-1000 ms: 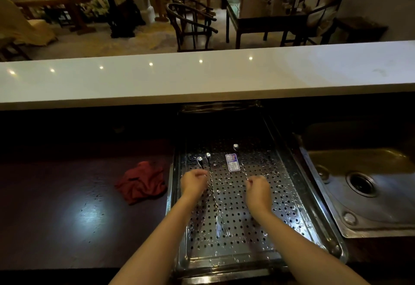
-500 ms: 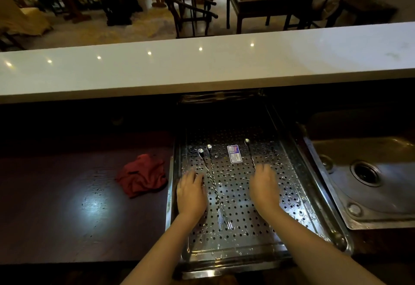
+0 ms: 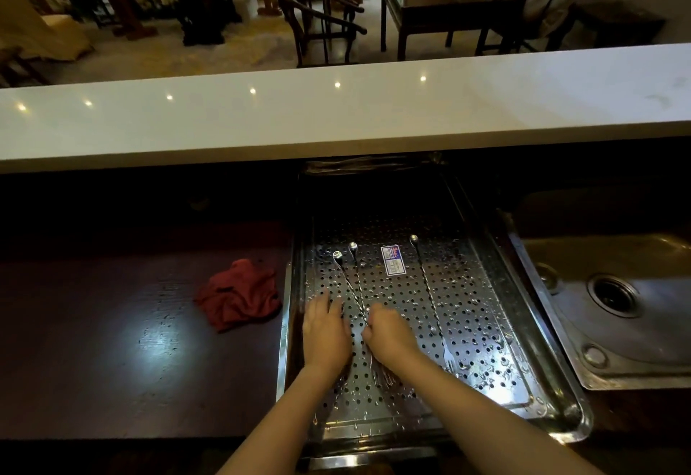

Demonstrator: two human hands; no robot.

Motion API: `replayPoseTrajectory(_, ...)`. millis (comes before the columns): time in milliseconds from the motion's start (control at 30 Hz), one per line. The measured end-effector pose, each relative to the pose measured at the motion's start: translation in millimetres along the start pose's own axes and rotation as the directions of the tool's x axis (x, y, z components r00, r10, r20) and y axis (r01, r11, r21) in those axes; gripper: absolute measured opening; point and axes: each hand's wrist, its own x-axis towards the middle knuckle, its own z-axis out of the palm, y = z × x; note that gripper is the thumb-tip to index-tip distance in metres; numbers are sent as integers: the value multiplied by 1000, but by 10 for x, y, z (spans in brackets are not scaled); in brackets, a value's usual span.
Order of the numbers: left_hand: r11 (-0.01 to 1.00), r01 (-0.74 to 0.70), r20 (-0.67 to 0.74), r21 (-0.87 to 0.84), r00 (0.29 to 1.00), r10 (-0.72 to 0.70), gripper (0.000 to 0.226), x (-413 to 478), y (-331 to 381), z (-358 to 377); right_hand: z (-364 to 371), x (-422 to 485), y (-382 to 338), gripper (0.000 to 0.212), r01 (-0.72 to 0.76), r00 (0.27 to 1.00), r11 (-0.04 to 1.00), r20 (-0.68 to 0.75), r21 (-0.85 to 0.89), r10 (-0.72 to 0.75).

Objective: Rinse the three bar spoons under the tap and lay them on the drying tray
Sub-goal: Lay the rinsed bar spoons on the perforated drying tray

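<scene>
A perforated steel drying tray [image 3: 486,325] lies in front of me. Two twisted-stem bar spoons [image 3: 349,280] lie close together on its left part, bowls pointing away from me, stems crossing. A third bar spoon [image 3: 428,291] lies alone further right, its fork end near me. My left hand [image 3: 324,336] rests flat on the tray just left of the pair, fingers straight. My right hand [image 3: 389,334] sits over the stems of the pair with its fingers curled onto them. The fork ends of the pair show below my right wrist.
A crumpled red cloth [image 3: 239,293] lies on the dark worktop left of the tray. A steel sink [image 3: 635,343] with a round drain is at the right. A white bar counter [image 3: 336,115] overhangs the far side. No tap is in view.
My right hand has moved left, off the lone right spoon and onto the stems of the left pair. That right spoon now lies uncovered. My left hand has barely shifted.
</scene>
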Motion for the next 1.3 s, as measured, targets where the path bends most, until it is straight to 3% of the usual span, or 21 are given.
replayPoseTrajectory(33, 1000, 4, -21, -12, 1000, -4, 41, -1, 15, 3, 3, 6, 22, 2, 15, 1000, 999, -6, 48, -15)
replayPoseTrajectory(167, 996, 20, -37, -93, 999, -23, 33, 24, 111, 21, 37, -23, 133, 16, 49, 997, 944, -78, 328, -25)
replayPoseTrajectory(300, 992, 50, 34, -116, 998, -47, 38, 103, 264, 33, -62, -35, 286, 26, 10, 973, 904, -214, 428, 91)
replayPoseTrajectory(567, 995, 81, 104, -58, 992, -75, 45, 161, 420, -11, -128, -97, 450, 6, -95, 941, 981, -307, 170, 144)
replayPoseTrajectory(833, 996, 85, 57, -21, 995, -84, 35, 137, 253, -97, 22, -6, 374, 23, -90, 969, 995, -233, -38, 79)
replayPoseTrajectory(1067, 995, 98, 28, -13, 995, -97, 29, 144, 190, -125, -19, -6, 435, 24, -29, 966, 999, -257, -35, 19)
replayPoseTrajectory(1200, 998, 62, -26, 28, 998, -61, 36, 168, 281, -115, -233, 33, 625, 23, -135, 904, 991, -409, -3, 122)
replayPoseTrajectory(1300, 999, -44, 50, -26, 998, 45, 40, 160, 508, -45, -328, 34, 731, 33, -212, 899, 977, -390, 9, 198)
